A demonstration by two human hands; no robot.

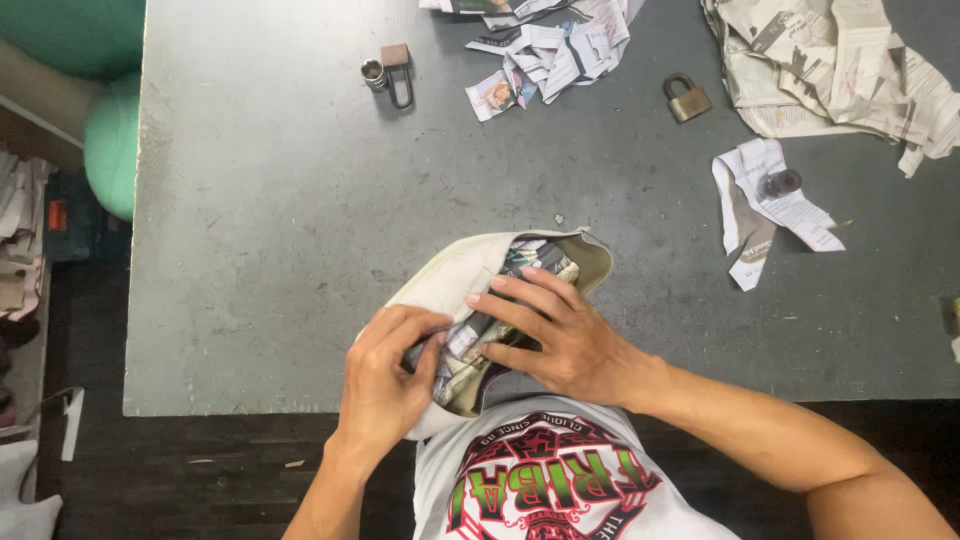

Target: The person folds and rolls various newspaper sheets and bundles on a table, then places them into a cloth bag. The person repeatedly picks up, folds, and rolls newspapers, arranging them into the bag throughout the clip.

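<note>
Stuffing work, as it lies: a cream-coloured soft fabric shell (pixel 455 280), cap-like in shape, rests at the near edge of the grey worktable (pixel 270 220), at six o'clock of the tabletop, just in front of your torso.

Item 1. Your left hand (pixel 385 385), at seven o'clock of the shell: fingers curled closed on the shell's near rim, thumb pressing the crumpled printed paper wad (pixel 490 330) inside.

Item 2. Your right hand (pixel 555 335), at four o'clock of the shell: fingers spread flat, not clenched, pushing down on the paper wad; grasping nothing.

Item 3. Torn printed paper scraps (pixel 545 50), at twelve o'clock of the table.

Item 4. Crumpled newspaper sheets (pixel 830 70), at one to two o'clock.

Item 5. Brass padlock (pixel 686 98), between items 3 and 4, apart from both.

Item 6. Second padlock with a long shackle (pixel 396 70), at eleven o'clock, a small metal cylinder (pixel 373 71) touching or just beside it.

Item 7. Folded paper strip (pixel 765 205), at three o'clock, a small dark round part (pixel 783 183) resting on it.

Handling note, as judgement: keep your left grip firm on the rim so the opening stays wide, and press with flat right fingers toward the far end, so paper packs evenly rather than bunching near the mouth.
</note>
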